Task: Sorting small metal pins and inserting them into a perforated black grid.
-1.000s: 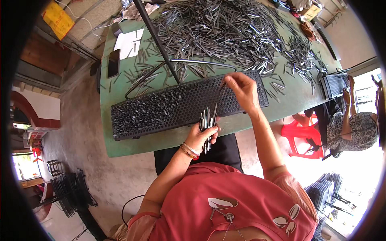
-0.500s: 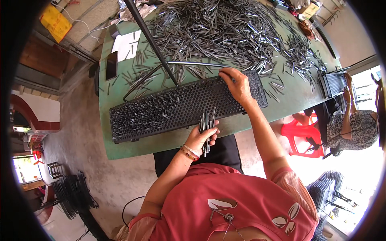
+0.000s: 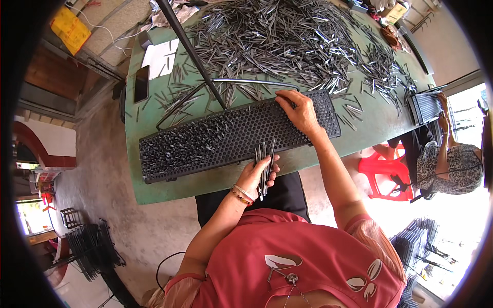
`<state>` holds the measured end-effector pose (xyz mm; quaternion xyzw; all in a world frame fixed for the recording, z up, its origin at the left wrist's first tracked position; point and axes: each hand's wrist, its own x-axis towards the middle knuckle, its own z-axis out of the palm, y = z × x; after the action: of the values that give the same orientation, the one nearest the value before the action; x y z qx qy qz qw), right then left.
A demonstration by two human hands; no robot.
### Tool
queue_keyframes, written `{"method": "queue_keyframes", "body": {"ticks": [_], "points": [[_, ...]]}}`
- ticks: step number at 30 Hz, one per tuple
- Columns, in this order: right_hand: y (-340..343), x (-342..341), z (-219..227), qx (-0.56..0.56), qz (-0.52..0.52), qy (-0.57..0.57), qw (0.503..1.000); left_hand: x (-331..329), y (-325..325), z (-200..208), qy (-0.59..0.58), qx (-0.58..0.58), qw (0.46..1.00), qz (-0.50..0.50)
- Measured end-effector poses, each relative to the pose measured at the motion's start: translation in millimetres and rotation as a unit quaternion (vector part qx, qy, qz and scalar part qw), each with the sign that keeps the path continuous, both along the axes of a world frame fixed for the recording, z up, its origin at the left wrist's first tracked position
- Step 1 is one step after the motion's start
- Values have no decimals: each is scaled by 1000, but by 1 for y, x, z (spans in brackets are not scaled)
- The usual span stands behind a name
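A long black panel (image 3: 257,123) full of round holes lies slantwise along the near edge of the green table. Its left half bristles with short dark strips (image 3: 179,141) standing in the holes; the right half shows mostly bare holes. My left hand (image 3: 257,174) is closed round a bundle of thin dark metal strips (image 3: 263,159), just in front of the panel's near edge. Over the right part of the panel, my right hand (image 3: 300,112) is bent with its fingers together at the far edge. Whatever its fingertips pinch is too hidden to name.
Behind the panel a big heap of loose strips (image 3: 277,38) covers the green table (image 3: 169,190). A black metal frame (image 3: 197,61) rises beside it. A phone (image 3: 141,83) and white paper (image 3: 159,58) lie left. A co-worker (image 3: 446,167) is at the right, by a red stool (image 3: 380,177).
My right hand has shifted slightly to the left along the panel's far edge. The left hand stays in place with its bundle of strips.
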<state>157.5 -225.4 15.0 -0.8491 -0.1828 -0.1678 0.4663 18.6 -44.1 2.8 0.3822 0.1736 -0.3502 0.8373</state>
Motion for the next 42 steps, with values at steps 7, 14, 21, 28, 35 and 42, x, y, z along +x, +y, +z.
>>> {"method": "queue_keyframes", "body": {"ticks": [7, 14, 21, 28, 35, 42], "points": [[1, -4, 4, -16, -5, -8, 1000, -1, -1, 3, -13, 1, 1000, -12], [-1, -1, -1, -56, 2, -60, 997, -2, -1, 1, -42, 8, 999, -16], [2, -21, 18, -23, -29, -19, 999, -1, -1, 5, -62, -6, 998, 31], [5, -71, 30, 196, 150, 379, 892, 1, -6, 20, -116, 14, 992, 36], [-6, -34, 29, 168, -113, 78, 976, 6, -12, 5, -29, -11, 999, 28], [-4, -3, 6, 45, -115, -58, 991, 7, -15, -4, -28, 34, 999, 2]]}}
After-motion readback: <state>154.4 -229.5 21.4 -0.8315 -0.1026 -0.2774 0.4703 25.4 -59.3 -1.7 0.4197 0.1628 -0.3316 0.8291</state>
